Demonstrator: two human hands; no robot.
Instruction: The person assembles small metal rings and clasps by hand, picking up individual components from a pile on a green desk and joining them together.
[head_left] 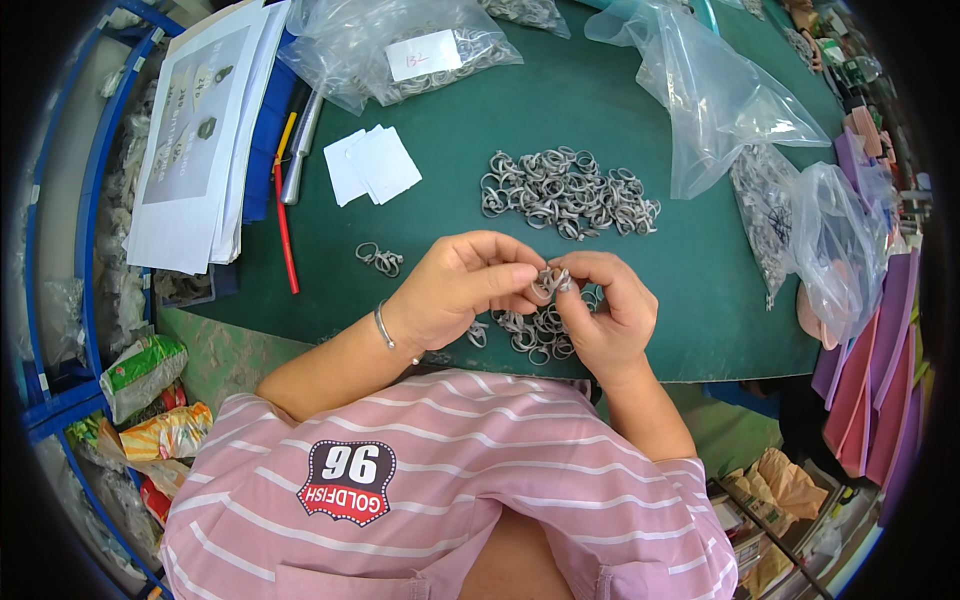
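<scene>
Grey rings point(546, 285) lie between left grip point(455, 282) and right grip point(614, 320), seemingly pinched by both.

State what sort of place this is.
Likely a small workshop or packing room: grey rings lie heaped on a green table, a clear bag holds similar pieces, and blue shelves stand at the left.
</scene>
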